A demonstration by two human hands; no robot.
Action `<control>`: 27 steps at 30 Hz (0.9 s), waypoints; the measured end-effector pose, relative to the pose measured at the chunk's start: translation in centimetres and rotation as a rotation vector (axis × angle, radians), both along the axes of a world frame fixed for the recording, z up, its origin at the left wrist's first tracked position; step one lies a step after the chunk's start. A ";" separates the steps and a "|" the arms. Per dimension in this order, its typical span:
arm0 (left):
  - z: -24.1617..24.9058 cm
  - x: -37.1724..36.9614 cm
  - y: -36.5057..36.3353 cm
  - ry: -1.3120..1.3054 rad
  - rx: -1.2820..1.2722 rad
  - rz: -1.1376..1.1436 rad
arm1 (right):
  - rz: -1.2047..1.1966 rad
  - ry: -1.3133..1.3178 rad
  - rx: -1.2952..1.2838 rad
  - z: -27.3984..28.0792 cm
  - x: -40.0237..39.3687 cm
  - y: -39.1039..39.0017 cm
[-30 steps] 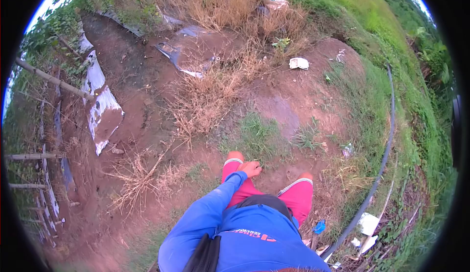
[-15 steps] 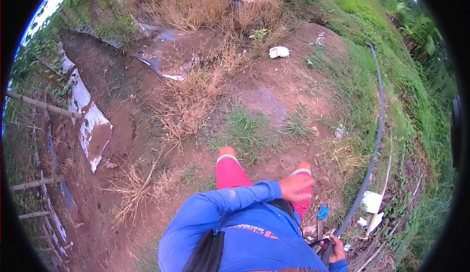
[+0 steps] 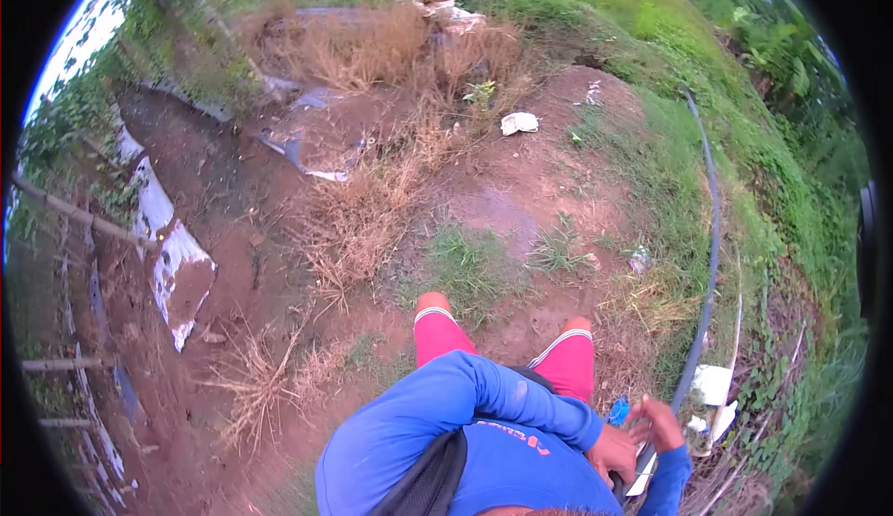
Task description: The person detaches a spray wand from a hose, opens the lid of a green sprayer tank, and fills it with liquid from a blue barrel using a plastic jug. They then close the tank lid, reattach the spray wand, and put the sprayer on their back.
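Note:
My left hand reaches across my body to the lower right, its fingers bent down over dark and white items at the grey hose's near end; what it grips is hard to make out. Just right of it, my right hand is raised with its fingers apart, pointing towards my left hand. The grey hose runs from beside my hands up along the grass. A white flat piece shows below my hands. Something blue and crumpled lies just behind them.
White containers lie right of the hose, near a thin pole. Ahead are dry weeds and a white item on bare soil. Torn plastic sheeting and wooden poles stand at the left.
My left hand has moved right and down, from above my thigh to beside my right hand. My right hand has risen off the hose and opened. The view has shifted slightly.

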State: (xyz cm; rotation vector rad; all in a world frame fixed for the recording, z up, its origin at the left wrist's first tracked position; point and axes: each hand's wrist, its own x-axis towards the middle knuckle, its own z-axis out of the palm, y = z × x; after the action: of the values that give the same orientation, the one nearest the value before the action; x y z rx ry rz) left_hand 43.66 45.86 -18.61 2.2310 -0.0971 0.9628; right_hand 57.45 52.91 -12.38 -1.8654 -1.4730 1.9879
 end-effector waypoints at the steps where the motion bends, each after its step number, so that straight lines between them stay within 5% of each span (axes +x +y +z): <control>1: 0.2 -0.5 0.0 -0.006 -0.127 -0.040 | 0.053 0.001 0.163 0.5 -1.9 1.3; 5: -2.1 1.6 2.1 0.165 -0.071 -0.086 | 0.498 0.194 0.651 5.0 -15.6 2.9; 6: -8.8 5.6 2.6 -0.088 -0.038 0.101 | 0.639 0.242 0.749 4.8 -19.0 2.6; 8: -16.0 14.5 2.3 -0.556 -0.288 -0.150 | 0.972 0.303 0.819 5.2 -25.4 0.9; 11: -6.4 10.4 5.7 -0.270 -0.339 -0.224 | 1.241 0.509 0.736 4.5 -31.8 -3.1; 15: 4.0 1.4 5.8 0.180 -0.368 -0.263 | 1.105 1.123 0.575 7.1 -28.7 -8.7; 17: 5.0 -0.7 4.6 0.236 -0.047 0.032 | 0.930 1.258 0.769 5.1 -25.3 -9.4; 20: 5.4 -2.3 3.1 0.271 0.066 0.158 | 0.887 1.156 0.587 2.9 -20.1 -8.3; 22: 5.8 -2.8 3.4 0.306 0.114 0.225 | 0.879 1.094 0.035 3.0 -17.7 -8.0; 27: 4.4 -4.3 3.9 0.243 0.231 0.346 | 0.812 0.941 0.143 2.2 -12.1 -9.3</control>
State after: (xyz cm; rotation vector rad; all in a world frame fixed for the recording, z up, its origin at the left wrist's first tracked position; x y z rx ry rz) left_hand 39.34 49.73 -14.26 2.6170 0.3115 0.8823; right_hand 45.31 43.66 -10.17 -0.0724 -2.0049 2.3566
